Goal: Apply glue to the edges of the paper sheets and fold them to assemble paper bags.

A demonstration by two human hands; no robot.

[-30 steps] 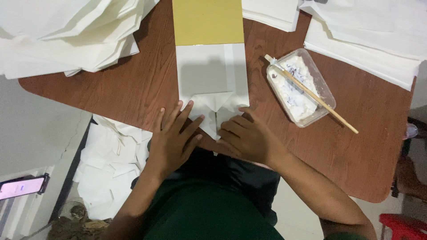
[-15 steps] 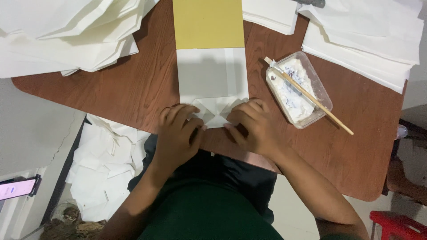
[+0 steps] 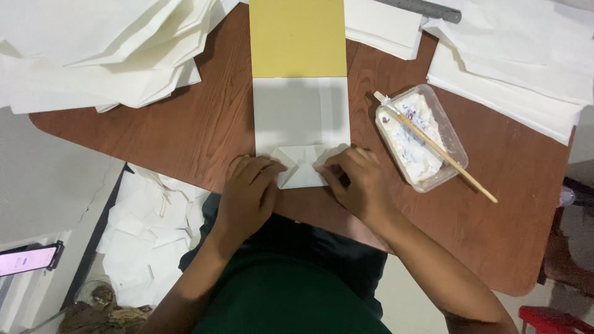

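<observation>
Both hands press flat on a white paper bag (image 3: 301, 127) at the desk's 6 o'clock edge: left hand (image 3: 247, 192) and right hand (image 3: 359, 182) pin, w/out gripping, the folded bottom flaps (image 3: 301, 167). We'd keep creases sharp & corners symmetric, fingers outside the fold. Yellow card (image 3: 297, 38) sits at 12; glue tray (image 3: 419, 137) w/ stick (image 3: 442, 151) at 3.
</observation>
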